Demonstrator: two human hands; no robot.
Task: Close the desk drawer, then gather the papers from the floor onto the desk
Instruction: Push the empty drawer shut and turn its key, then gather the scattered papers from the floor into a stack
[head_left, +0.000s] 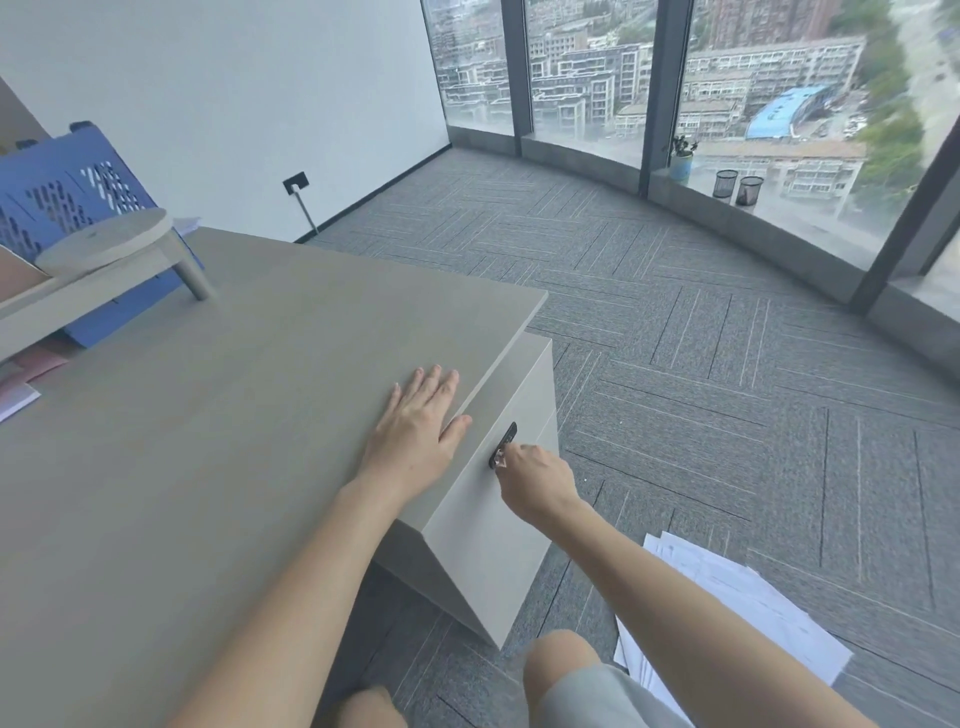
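A grey wooden desk (234, 415) fills the left of the view. My left hand (418, 423) lies flat on its top near the front right edge, fingers spread. Below that edge is the pale drawer front (488, 504) with a small black handle (506, 441). My right hand (535, 480) is at the handle with its fingers curled on it. The drawer front looks level with the cabinet. White papers (737, 597) lie scattered on the carpet at the lower right, partly hidden by my right forearm.
A wooden riser shelf (104, 254) and a blue perforated file holder (62, 187) stand at the desk's back left, with pink papers (21, 384) beside them. Grey carpet (675, 312) spreads to the windows. Two mesh cups (737, 189) and a plant (681, 156) sit on the sill.
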